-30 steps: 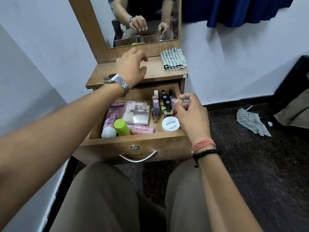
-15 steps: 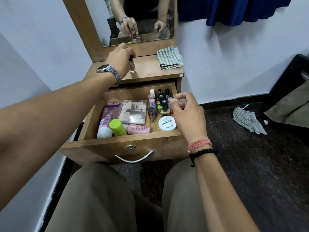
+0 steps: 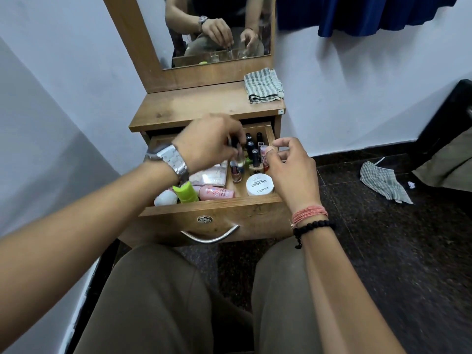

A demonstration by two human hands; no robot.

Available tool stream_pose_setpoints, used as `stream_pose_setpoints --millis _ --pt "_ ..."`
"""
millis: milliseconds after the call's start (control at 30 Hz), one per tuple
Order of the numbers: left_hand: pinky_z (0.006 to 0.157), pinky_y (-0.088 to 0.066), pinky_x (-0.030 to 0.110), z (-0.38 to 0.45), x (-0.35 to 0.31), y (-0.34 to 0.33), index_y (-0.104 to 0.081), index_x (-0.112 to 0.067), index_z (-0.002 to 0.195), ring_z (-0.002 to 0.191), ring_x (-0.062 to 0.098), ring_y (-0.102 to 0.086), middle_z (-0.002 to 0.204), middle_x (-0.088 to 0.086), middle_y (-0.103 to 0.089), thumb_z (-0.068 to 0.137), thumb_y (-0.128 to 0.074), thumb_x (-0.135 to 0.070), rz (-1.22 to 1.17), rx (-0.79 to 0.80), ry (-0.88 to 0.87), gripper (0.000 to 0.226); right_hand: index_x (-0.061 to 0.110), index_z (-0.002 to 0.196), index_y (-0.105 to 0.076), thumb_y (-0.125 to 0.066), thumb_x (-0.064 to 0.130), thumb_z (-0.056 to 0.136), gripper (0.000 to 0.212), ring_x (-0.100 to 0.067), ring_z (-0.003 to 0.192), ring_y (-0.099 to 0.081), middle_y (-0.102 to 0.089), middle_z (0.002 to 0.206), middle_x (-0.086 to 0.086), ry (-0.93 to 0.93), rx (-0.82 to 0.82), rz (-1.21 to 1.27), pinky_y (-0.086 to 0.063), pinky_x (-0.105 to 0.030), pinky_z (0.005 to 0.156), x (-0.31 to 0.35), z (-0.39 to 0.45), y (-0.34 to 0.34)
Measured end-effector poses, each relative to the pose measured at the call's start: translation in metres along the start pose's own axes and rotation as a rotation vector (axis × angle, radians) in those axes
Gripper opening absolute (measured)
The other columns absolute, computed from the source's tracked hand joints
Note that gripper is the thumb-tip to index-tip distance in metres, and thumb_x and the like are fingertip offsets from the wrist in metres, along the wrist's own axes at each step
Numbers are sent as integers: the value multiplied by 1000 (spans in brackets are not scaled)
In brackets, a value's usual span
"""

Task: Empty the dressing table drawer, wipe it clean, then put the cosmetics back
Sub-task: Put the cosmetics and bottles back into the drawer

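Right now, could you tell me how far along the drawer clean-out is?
Barely begun. The drawer is open but full of cosmetics. The left hand grips a small bottle above it; the right hand holds a pink one. The tabletop carries only the folded cloth; wiping and refilling remain.

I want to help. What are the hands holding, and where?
Left hand pinches a small bottle by its cap, blurred. Right hand grips a pink tube near its top.
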State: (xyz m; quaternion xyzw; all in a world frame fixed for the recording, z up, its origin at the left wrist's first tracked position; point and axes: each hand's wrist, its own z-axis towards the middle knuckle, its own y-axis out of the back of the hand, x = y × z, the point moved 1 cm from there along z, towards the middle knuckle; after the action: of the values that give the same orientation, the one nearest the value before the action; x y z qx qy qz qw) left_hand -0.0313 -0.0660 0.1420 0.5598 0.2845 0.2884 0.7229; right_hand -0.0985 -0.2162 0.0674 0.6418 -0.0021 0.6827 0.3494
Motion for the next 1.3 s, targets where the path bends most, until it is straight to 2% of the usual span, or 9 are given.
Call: stream_pose_setpoints --millis 167,333,467,667,867,1067,1167,1300 --pt "80 -52 39 -13 -5 -34 -60 -29 103 99 20 -59 110 -6 -59 83 -67 -25 117 137 30 22 24 112 -55 -52 39 94 23 -13 85 -62 -64 85 12 -5 -3 1 -48 -32 72 0 0 0" --pt "74 -47 34 -11 -3 -58 -59 -24 107 103 24 -59 113 -2 -59 83 -63 -21 206 170 13 25 23 112 -55 -53 37 95 23 -12 84 -62 -60 80 15 2 -8 2 -47 -30 71 0 1 1" --pt "75 -51 36 -12 -1 -67 -59 -26 102 100 23 -59 109 -2 -60 82 -65 -24 177 177 22 21 22 113 -55 -52 37 95 24 -12 85 -62 -56 76 18 14 -5 -10 -47 -30 72 0 0 1" --pt "79 -52 41 -10 0 -71 -60 -25 102 100 24 -59 110 0 -59 83 -64 -22 143 170 16 19 22 112 -56 -52 37 95 23 -13 85 -62 -58 78 17 15 -11 -10 -47 -31 72 0 0 1" --pt "76 -53 42 -11 1 -74 -59 -25 102 100 25 -60 112 1 -60 81 -66 -22 145 174 21 22 23 112 -56 -52 38 95 23 -15 88 -62 -64 88 11 16 -8 -25 -49 -33 76 1 -1 1" --pt "77 -52 41 -15 1 -69 -59 -24 108 102 24 -59 114 -2 -57 84 -63 -26 127 171 12 24 24 110 -56 -53 39 95 22 -13 84 -62 -62 81 13 19 -11 -35 -44 -30 70 1 0 0" --pt "76 -51 37 -21 2 -61 -60 -24 105 99 21 -59 110 -3 -59 89 -56 -31 84 120 -3 18 26 108 -55 -53 39 94 19 -11 82 -61 -60 76 17 20 -4 -43 -41 -29 68 -1 0 -1" --pt "71 -50 33 -38 15 -41 -63 -24 98 92 16 -61 101 -7 -62 91 -54 -31 22 35 9 13 30 103 -55 -54 41 94 15 -9 82 -60 -61 80 17 39 16 -72 -41 -29 67 -1 -1 -2"
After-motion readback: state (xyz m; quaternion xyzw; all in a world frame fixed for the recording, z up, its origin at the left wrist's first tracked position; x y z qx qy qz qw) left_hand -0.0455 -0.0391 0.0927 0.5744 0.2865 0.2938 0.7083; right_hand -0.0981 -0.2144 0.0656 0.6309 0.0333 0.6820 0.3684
